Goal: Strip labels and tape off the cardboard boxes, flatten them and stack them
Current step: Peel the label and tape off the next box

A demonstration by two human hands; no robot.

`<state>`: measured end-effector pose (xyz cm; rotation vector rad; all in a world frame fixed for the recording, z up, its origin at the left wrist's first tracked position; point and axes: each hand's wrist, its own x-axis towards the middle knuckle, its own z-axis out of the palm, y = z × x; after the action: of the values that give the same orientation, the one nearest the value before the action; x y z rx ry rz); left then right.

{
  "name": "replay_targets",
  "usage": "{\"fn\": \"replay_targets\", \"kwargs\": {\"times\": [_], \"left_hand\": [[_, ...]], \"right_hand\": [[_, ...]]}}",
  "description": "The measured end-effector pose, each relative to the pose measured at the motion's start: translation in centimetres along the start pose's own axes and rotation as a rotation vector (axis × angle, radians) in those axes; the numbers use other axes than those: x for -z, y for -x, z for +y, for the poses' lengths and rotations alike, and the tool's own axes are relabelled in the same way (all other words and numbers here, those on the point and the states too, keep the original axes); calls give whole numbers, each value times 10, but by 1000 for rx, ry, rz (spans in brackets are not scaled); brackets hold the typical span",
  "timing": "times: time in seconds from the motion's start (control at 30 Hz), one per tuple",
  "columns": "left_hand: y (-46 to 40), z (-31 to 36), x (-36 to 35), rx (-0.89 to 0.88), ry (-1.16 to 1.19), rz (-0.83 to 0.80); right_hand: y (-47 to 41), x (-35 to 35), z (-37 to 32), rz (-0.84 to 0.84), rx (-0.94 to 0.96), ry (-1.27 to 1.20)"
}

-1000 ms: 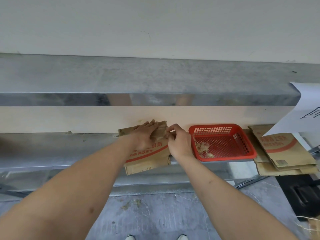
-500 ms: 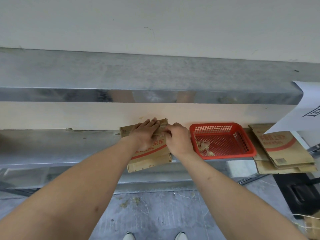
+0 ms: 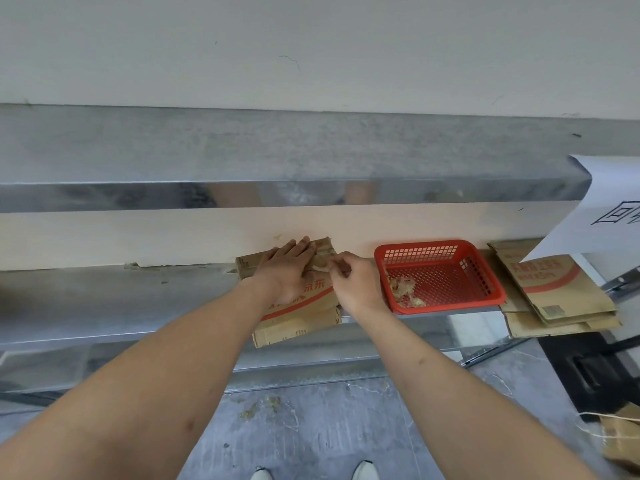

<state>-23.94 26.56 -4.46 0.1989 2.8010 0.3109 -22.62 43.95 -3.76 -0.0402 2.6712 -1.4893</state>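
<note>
A flattened brown cardboard box [image 3: 298, 323] with red print lies on the metal shelf [image 3: 121, 299], its near edge hanging over the front. My left hand [image 3: 287, 268] presses flat on its upper part, fingers straight. My right hand [image 3: 349, 282] sits just right of it, thumb and fingers pinching a pale strip of tape [image 3: 320, 267] at the box's top right corner. A stack of flattened boxes [image 3: 561, 299] lies at the right end of the shelf.
A red plastic basket [image 3: 440, 275] holding torn tape scraps stands between the box and the stack. A white paper sheet [image 3: 609, 209] hangs at the right. Scraps lie on the grey floor [image 3: 311, 427]; a dark object and cardboard with string sit at lower right.
My right hand moved in against the box corner, then drew slightly right with tape pinched in its fingers. My left hand stayed pressed on the box.
</note>
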Motion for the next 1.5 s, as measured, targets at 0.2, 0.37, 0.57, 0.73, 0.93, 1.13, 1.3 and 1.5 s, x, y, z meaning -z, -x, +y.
{"fn": "replay_targets", "kwargs": {"times": [0.2, 0.37, 0.57, 0.73, 0.93, 1.13, 1.3, 1.5], "left_hand": [[5, 4, -5, -3, -2, 12], [16, 8, -7, -5, 18, 41], [24, 26, -5, 39, 120, 118], [10, 44, -3, -35, 165, 61], [-10, 67, -2, -59, 210, 75], [-25, 76, -4, 55, 222, 126], [-29, 81, -1, 95, 184, 134], [-35, 83, 4, 117, 210, 108]], "right_hand": [[3, 4, -6, -15, -1, -34], [9, 11, -1, 40, -10, 11], [11, 29, 10, 26, -43, 123], [5, 56, 22, 117, -98, 184], [-14, 86, 49, 184, -87, 80], [-35, 104, 78, 222, -143, 142], [-53, 105, 96, 152, -180, 270], [-71, 92, 124, -1, -184, 476]]}}
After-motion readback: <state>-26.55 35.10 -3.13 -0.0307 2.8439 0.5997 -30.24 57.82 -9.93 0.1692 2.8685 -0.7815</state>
